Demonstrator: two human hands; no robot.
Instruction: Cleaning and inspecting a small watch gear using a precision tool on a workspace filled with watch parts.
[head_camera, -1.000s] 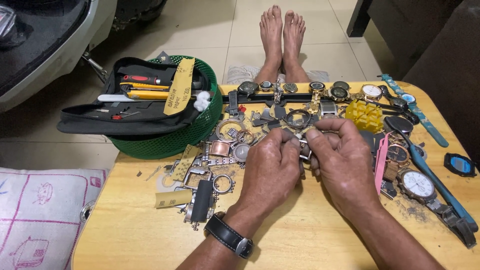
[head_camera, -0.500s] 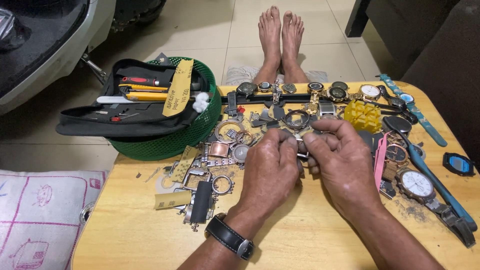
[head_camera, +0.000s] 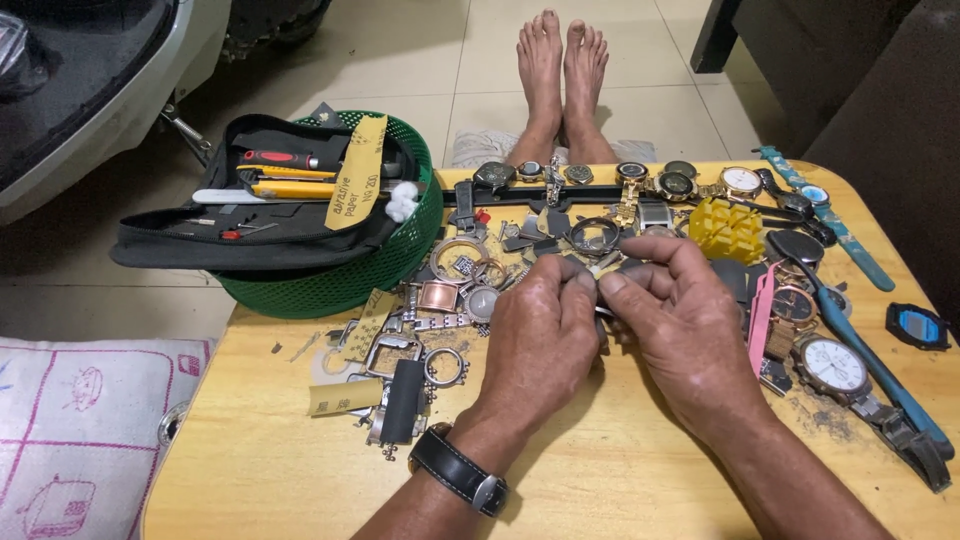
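Yellow wood forms the low table (head_camera: 620, 490), strewn with watch cases, straps and loose metal parts, on a pale tiled floor (head_camera: 440, 60). A green basket (head_camera: 350, 280) with a black tool pouch (head_camera: 250, 235) sits at its far left corner; a yellow holder block (head_camera: 727, 228) lies to the right. The left hand (head_camera: 540, 340) and right hand (head_camera: 685, 320) meet fingertip to fingertip, pinching a small metal part (head_camera: 603, 266) above the table's middle. Since a second ago both hands have barely moved, and the clutter is unchanged.
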